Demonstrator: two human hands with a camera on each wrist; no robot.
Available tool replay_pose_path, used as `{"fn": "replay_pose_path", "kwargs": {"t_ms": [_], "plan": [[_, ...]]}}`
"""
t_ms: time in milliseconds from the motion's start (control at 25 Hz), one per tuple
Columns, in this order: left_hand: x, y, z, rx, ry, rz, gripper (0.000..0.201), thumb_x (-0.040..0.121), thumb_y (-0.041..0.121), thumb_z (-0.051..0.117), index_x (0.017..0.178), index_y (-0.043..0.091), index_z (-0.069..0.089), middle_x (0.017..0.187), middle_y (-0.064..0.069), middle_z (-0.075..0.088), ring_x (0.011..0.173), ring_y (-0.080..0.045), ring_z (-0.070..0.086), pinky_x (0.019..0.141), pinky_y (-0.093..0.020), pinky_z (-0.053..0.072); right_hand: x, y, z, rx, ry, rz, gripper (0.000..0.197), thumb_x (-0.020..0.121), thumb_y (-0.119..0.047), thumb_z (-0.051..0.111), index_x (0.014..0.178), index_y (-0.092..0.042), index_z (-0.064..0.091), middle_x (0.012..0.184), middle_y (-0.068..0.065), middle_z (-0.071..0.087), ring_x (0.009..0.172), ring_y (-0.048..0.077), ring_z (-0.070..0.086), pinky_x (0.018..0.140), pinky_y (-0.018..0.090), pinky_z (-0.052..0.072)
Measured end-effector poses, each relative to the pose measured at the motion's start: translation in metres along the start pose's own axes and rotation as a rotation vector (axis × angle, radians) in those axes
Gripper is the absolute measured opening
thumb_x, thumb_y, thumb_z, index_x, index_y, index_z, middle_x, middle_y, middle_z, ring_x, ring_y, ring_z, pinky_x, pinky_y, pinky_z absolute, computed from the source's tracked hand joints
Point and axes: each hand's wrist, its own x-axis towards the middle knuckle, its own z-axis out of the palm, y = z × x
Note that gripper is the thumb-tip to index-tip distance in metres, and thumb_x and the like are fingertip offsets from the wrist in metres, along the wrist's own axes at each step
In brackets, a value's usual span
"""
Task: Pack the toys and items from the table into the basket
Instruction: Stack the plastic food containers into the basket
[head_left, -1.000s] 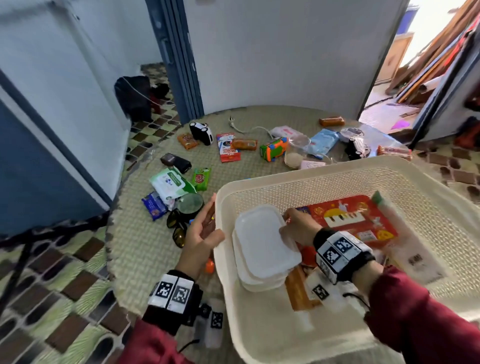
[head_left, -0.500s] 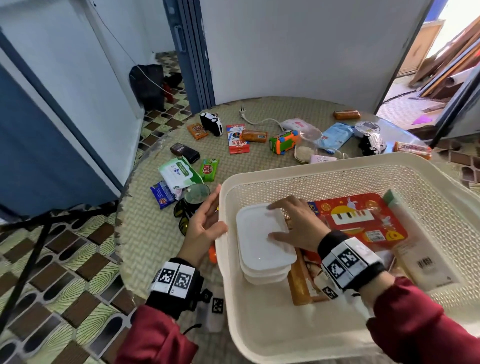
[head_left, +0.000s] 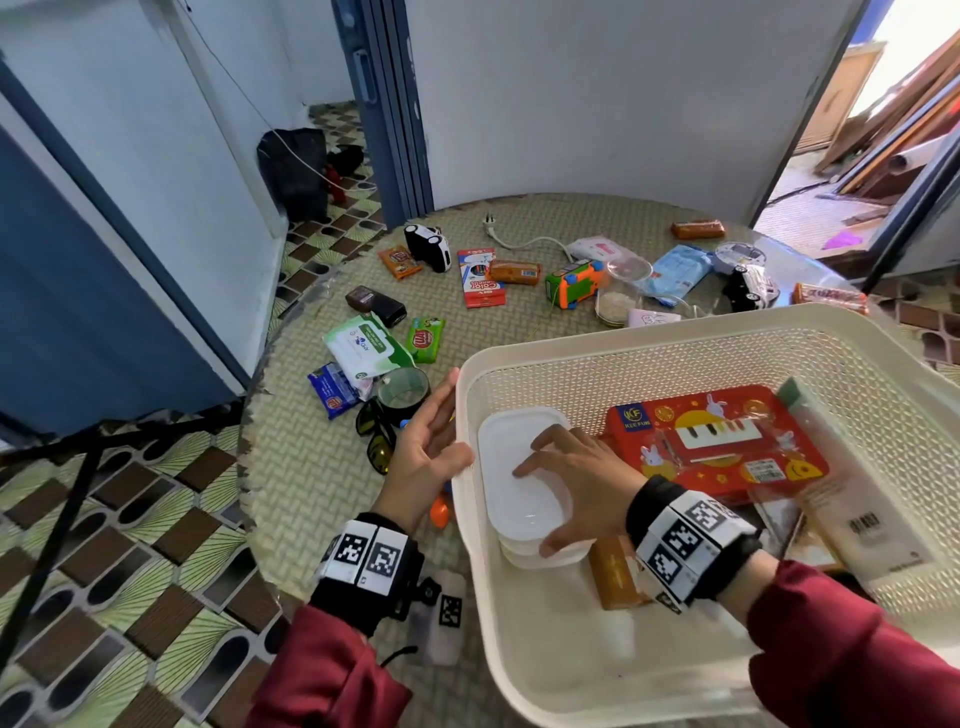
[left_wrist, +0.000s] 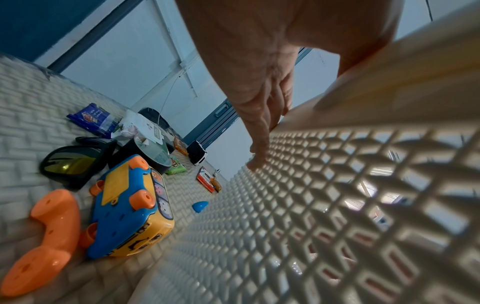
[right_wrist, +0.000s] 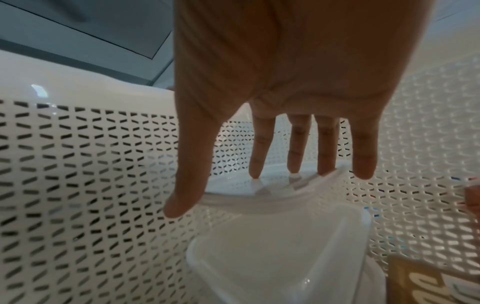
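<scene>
At centre frame, right hand (head_left: 576, 473) presses spread, straight fingers (right_wrist: 298, 156) on stacked plastic containers (head_left: 519, 483) inside the basket (head_left: 649, 338); left hand (head_left: 426, 447), open, braces the rim. Risk: uneven pressure tips the stack.

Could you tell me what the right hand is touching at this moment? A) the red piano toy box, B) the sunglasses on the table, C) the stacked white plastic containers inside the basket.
C: the right hand rests straight fingers on the lid of the white plastic containers inside the basket.
</scene>
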Motion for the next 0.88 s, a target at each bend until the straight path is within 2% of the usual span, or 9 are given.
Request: {"fn": "replay_pose_path", "kwargs": {"t_ms": [160, 240, 320, 360, 400, 480, 560, 640, 880], "plan": [[0.002, 0.001, 0.002, 0.039, -0.010, 0.007, 0.084, 0.060, 0.025, 0.064, 0.141, 0.028, 0.038, 0.143, 0.008, 0.048, 0.130, -0.006, 0.046, 0.104, -0.025, 0.043, -0.002, 0.002, -0.007, 0.055, -0.021, 0.014, 0.077, 0.064, -0.058, 0.075, 0.132, -0.036, 0.045, 0.144, -0.008, 0.028, 0.133, 0.015, 0.024, 0.113, 0.042, 0.022], [0.004, 0.004, 0.003, 0.084, 0.003, -0.006, 0.081, 0.063, 0.021, 0.064, 0.139, 0.030, 0.039, 0.138, 0.011, 0.050, 0.124, 0.003, 0.049, 0.099, -0.022, 0.045, -0.002, 0.004, -0.016, 0.161, 0.077, 0.021, 0.062, 0.074, -0.052, 0.071, 0.128, -0.031, 0.051, 0.140, -0.005, 0.037, 0.130, 0.015, 0.032, 0.110, 0.036, 0.028], [0.006, 0.010, 0.003, 0.159, 0.025, -0.019, 0.076, 0.069, 0.014, 0.064, 0.140, 0.028, 0.040, 0.132, 0.010, 0.054, 0.113, 0.011, 0.052, 0.088, -0.012, 0.045, -0.002, 0.007, -0.029, 0.230, 0.200, 0.042, 0.046, 0.084, -0.043, 0.064, 0.124, -0.023, 0.056, 0.131, 0.001, 0.047, 0.123, 0.019, 0.043, 0.104, 0.031, 0.034], [0.006, 0.016, 0.003, 0.229, 0.022, -0.024, 0.074, 0.073, 0.015, 0.067, 0.141, 0.026, 0.040, 0.132, 0.009, 0.054, 0.109, 0.012, 0.052, 0.084, -0.009, 0.044, -0.003, 0.008, -0.035, 0.237, 0.251, 0.061, 0.040, 0.087, -0.038, 0.061, 0.123, -0.020, 0.057, 0.128, 0.002, 0.050, 0.120, 0.020, 0.046, 0.101, 0.029, 0.035], [0.007, 0.023, 0.002, 0.329, 0.029, -0.026, 0.072, 0.076, 0.022, 0.069, 0.142, 0.025, 0.041, 0.132, 0.008, 0.053, 0.105, 0.012, 0.051, 0.084, -0.009, 0.043, -0.006, 0.009, -0.042, 0.236, 0.293, 0.084, 0.037, 0.089, -0.034, 0.059, 0.123, -0.019, 0.057, 0.126, 0.003, 0.052, 0.118, 0.020, 0.049, 0.098, 0.026, 0.035], [0.008, 0.041, -0.001, 0.482, 0.086, 0.004, 0.059, 0.082, 0.031, 0.067, 0.138, 0.025, 0.047, 0.132, 0.007, 0.052, 0.109, 0.003, 0.049, 0.091, -0.020, 0.040, -0.014, 0.009, -0.055, 0.225, 0.365, 0.115, 0.034, 0.091, -0.028, 0.058, 0.124, -0.018, 0.057, 0.123, 0.004, 0.056, 0.113, 0.018, 0.052, 0.091, 0.020, 0.035], [0.009, 0.065, -0.002, 0.458, 0.140, 0.068, 0.039, 0.089, 0.023, 0.063, 0.128, 0.024, 0.055, 0.128, 0.005, 0.056, 0.117, -0.007, 0.050, 0.098, -0.030, 0.042, -0.028, 0.006, -0.068, 0.228, 0.426, 0.127, 0.033, 0.091, -0.027, 0.059, 0.122, -0.019, 0.059, 0.119, 0.004, 0.060, 0.108, 0.017, 0.054, 0.084, 0.018, 0.036], [0.007, 0.093, 0.004, 0.377, 0.137, 0.137, 0.028, 0.089, 0.019, 0.061, 0.117, 0.025, 0.061, 0.117, 0.006, 0.062, 0.112, -0.011, 0.057, 0.098, -0.035, 0.047, -0.047, 0.000, -0.082, 0.253, 0.483, 0.141, 0.031, 0.090, -0.028, 0.060, 0.120, -0.020, 0.060, 0.117, 0.002, 0.061, 0.105, 0.018, 0.056, 0.082, 0.020, 0.040], [0.003, 0.151, 0.069, 0.300, -0.092, 0.238, 0.023, 0.091, 0.012, 0.057, 0.111, 0.018, 0.064, 0.109, 0.004, 0.069, 0.103, -0.010, 0.064, 0.084, -0.027, 0.054, -0.130, -0.010, -0.108, 0.286, 0.679, 0.235, 0.030, 0.090, -0.032, 0.058, 0.118, -0.022, 0.062, 0.110, -0.001, 0.064, 0.100, 0.015, 0.059, 0.088, 0.033, 0.050]]}}
